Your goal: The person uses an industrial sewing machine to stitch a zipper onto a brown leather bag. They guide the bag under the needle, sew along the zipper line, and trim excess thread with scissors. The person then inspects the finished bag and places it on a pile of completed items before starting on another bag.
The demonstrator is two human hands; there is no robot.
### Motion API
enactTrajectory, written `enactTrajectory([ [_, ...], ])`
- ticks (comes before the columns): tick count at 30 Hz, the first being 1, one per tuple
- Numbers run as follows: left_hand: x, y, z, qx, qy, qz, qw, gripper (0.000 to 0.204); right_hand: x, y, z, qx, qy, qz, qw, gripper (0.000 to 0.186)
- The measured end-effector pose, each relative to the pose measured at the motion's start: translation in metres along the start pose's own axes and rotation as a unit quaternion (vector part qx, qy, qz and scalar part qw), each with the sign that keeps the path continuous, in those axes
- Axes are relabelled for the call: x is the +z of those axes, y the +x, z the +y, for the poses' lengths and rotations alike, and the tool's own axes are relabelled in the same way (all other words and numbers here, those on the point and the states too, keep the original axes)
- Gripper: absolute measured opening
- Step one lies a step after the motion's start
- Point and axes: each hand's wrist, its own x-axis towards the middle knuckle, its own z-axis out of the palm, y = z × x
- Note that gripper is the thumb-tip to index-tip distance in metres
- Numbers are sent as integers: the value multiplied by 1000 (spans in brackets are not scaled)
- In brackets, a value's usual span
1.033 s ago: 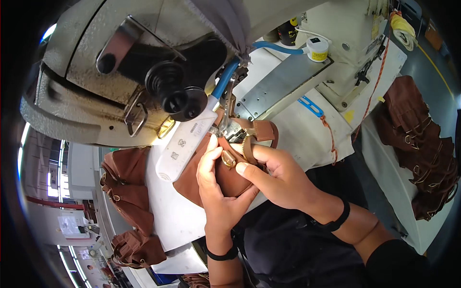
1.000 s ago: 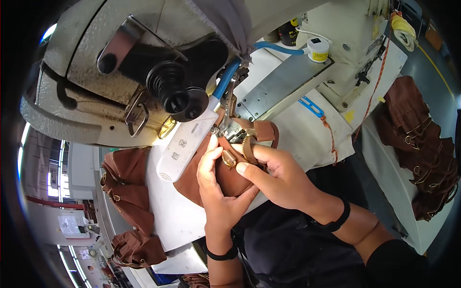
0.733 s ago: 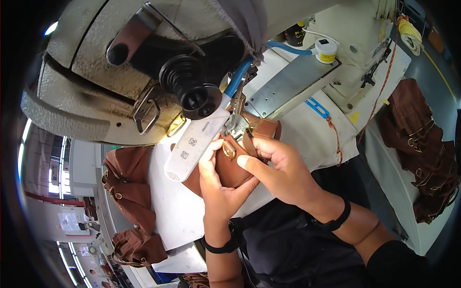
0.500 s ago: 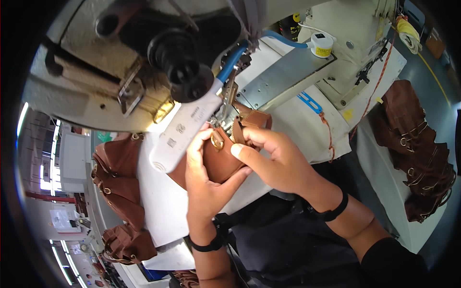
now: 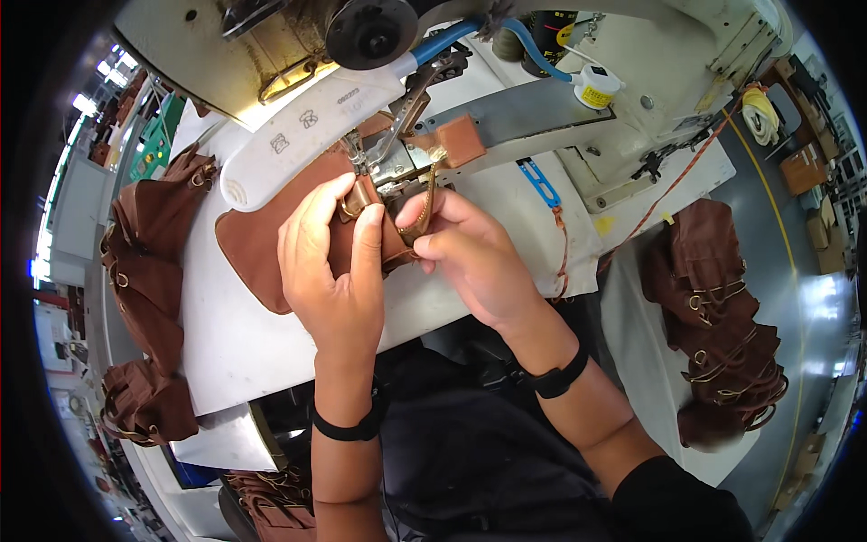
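Note:
A brown leather bag piece (image 5: 271, 221) lies at the sewing machine, its left part spread out on the white table. Beside the presser foot (image 5: 360, 159), my left hand (image 5: 330, 271) has thumb and fingers closed about a small leather tab (image 5: 359, 197) with a brass ring. My right hand (image 5: 479, 262) pinches the piece's edge near a brass-toothed zipper (image 5: 426, 200), which curves up from the fingers. The zipper's far end reaches a small leather end piece (image 5: 461, 142) over the machine's metal bed. Fingers partly hide the seam.
A long white lamp (image 5: 312, 135) hangs over the work. A blue hook-like tool (image 5: 539, 183) on an orange cord lies to the right. Brown leather bags pile up at the left (image 5: 149, 262) and right (image 5: 709, 316). A white round container (image 5: 596, 87) stands on the machine.
The view has shifted. The leather piece, earlier bunched between my hands, now spreads farther left. My left hand has moved onto the ringed tab, and my right hand has drawn the zipper side away.

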Motion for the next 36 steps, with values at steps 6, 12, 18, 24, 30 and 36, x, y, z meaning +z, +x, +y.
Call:
enactTrajectory([
  [6,7,-7,-7,-59,-90,26,994,25,-7,0,-3,-173,-255,-73,949,36],
  [12,9,-9,-9,-65,-147,31,987,18,5,3,-1,-148,-290,-17,945,40],
  [18,11,-11,-15,-1,-108,39,993,16,-12,-13,9,-208,-377,98,897,37],
  [24,5,-8,-12,-36,-121,14,992,13,-13,-5,-5,-199,-425,15,883,22],
  [30,-5,-1,0,-108,-177,-14,978,9,16,-19,-2,-63,-172,55,982,19],
  [36,-18,12,10,-200,-250,-59,946,8,32,-25,-11,-44,-131,83,987,21],
])
